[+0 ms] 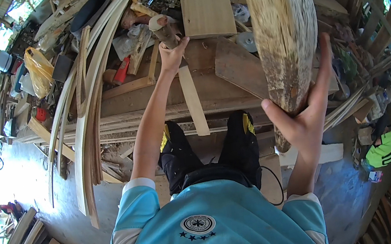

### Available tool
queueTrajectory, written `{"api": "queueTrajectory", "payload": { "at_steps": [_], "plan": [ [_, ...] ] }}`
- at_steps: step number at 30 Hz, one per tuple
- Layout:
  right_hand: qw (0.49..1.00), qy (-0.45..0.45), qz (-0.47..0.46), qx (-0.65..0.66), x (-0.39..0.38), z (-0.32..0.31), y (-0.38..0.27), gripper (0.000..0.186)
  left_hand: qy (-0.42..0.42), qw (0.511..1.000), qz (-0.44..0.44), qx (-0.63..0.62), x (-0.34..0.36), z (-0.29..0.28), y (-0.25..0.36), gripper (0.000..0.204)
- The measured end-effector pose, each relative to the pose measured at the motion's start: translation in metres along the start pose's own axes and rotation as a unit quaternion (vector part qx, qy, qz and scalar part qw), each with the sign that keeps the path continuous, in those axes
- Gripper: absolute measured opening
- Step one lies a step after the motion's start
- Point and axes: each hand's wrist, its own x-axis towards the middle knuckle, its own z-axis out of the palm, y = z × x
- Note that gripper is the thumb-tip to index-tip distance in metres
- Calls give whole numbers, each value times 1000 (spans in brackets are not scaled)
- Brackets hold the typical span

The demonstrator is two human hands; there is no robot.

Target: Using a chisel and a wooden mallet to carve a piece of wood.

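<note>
My left hand (173, 55) is closed around a short, round piece of wood (165, 33) with a pale, knobbed end, held over the workbench. Its full shape is hard to make out. On the right a long, rough-surfaced log (285, 31) runs from the top of the view toward me, narrowing to a darker near end. My right hand (305, 127) cups the log near that end, thumb on its left side and a finger reaching along its right side. A flat brown board (240, 66) lies just left of the log. A pale wooden strip (193, 100) juts over the bench's near edge.
The wooden workbench (196, 55) bears a light rectangular board (207, 8), a red tool or tube (121, 71) and plastic bags. Long, thin wood strips (97, 85) lean at the left. A yellow bag (38, 71) hangs beyond them. A person in a bright green shirt (383, 149) is at the right.
</note>
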Motion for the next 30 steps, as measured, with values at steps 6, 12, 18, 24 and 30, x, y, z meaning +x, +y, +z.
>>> {"api": "queueTrajectory", "payload": {
  "at_steps": [6, 12, 18, 24, 30],
  "plan": [
    [943, -183, 114, -254, -3, -16, 11, 47, 30, 999, 20, -7, 0, 1, -2, 24],
    [926, -260, 125, -245, 6, -1, 11, 73, 59, 995, 67, -35, 3, -1, -12, 24],
    [947, -173, -85, -257, 17, 29, 12, 75, 59, 997, 40, -20, 1, -1, -7, 23],
    [834, -287, 41, -470, 13, 25, 43, 79, 64, 986, 104, -110, -10, 10, 6, 11],
    [887, -217, -23, -406, 22, 34, 16, 74, 53, 996, 50, -49, -15, 8, 7, 11]
  ]
}}
